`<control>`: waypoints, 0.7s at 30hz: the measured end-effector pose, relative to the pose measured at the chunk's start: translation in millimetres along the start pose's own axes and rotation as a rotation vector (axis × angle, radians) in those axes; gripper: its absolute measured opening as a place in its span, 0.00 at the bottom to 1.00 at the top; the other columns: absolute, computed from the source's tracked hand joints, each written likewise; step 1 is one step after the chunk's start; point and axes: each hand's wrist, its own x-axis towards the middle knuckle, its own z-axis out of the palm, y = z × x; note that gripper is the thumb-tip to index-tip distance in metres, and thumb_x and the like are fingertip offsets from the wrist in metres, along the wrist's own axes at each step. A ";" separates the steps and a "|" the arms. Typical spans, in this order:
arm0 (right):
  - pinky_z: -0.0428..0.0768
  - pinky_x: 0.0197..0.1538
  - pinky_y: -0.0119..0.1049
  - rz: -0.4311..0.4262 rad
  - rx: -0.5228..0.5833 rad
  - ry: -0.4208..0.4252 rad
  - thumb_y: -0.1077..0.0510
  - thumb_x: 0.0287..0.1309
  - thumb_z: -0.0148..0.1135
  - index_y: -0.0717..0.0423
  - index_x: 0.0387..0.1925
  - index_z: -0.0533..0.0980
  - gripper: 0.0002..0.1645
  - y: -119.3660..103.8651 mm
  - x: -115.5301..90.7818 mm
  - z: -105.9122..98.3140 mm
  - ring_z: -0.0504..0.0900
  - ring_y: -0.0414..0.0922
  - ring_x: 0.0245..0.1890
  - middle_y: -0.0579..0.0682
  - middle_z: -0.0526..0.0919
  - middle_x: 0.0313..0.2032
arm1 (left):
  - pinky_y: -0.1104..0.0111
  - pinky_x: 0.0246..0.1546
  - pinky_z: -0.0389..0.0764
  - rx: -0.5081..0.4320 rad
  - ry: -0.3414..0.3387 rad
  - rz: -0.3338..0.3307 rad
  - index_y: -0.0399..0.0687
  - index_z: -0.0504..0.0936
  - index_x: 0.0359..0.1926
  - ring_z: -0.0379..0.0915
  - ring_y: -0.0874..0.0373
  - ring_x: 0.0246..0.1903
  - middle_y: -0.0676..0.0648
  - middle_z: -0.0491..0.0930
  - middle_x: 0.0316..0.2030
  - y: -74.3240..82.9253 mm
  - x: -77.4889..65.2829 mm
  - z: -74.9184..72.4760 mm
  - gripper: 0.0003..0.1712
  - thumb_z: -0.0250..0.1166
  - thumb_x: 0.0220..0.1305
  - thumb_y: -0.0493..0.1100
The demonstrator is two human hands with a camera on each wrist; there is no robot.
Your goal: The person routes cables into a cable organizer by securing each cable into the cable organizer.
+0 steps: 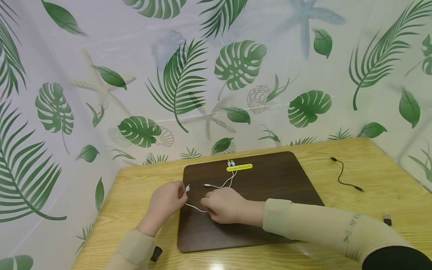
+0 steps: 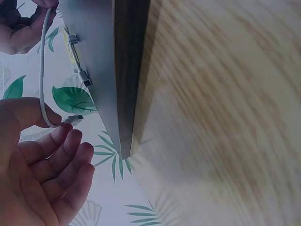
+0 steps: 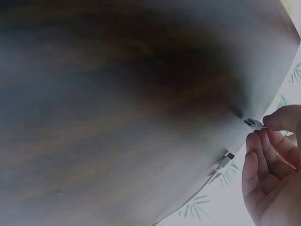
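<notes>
Fingers of my left hand (image 1: 166, 200) pinch one end of the white cable (image 1: 196, 207), which curves toward four o'clock over the brown board (image 1: 270, 187), loose enough to snag. A stray white plug (image 1: 206, 185) lies near half past ten from my right hand (image 1: 224, 206); brushing it could cause a tangle. That hand's fingers grip another small plug (image 3: 253, 123); pulling too wide might jerk either end free. Swinging toward one o'clock could knock the yellow strip (image 1: 244, 167).

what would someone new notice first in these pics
Big green leaves printed on the backdrop behind the table probably come first. Next is the bright yellow strip near the far edge of the dark board. Nearer the camera, the left hand and right hand hold a white cable.
</notes>
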 end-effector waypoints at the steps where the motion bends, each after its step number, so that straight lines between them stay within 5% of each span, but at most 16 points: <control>1: 0.71 0.25 0.33 0.002 -0.002 0.000 0.59 0.56 0.73 0.45 0.25 0.74 0.14 0.5 -1.2 -0.2 0.77 0.38 0.24 0.40 0.78 0.25 | 0.68 0.21 0.64 -0.003 0.000 0.001 0.51 0.77 0.26 0.65 0.59 0.19 0.55 0.71 0.18 1.0 0.6 0.4 0.10 0.69 0.61 0.40; 21: 0.73 0.24 0.36 0.027 -0.026 0.017 0.60 0.55 0.72 0.46 0.25 0.74 0.13 18.9 -14.7 5.2 0.80 0.41 0.24 0.42 0.78 0.25 | 0.67 0.21 0.65 -0.041 0.032 0.014 0.51 0.77 0.27 0.66 0.59 0.20 0.55 0.72 0.19 13.3 12.3 10.8 0.09 0.69 0.60 0.41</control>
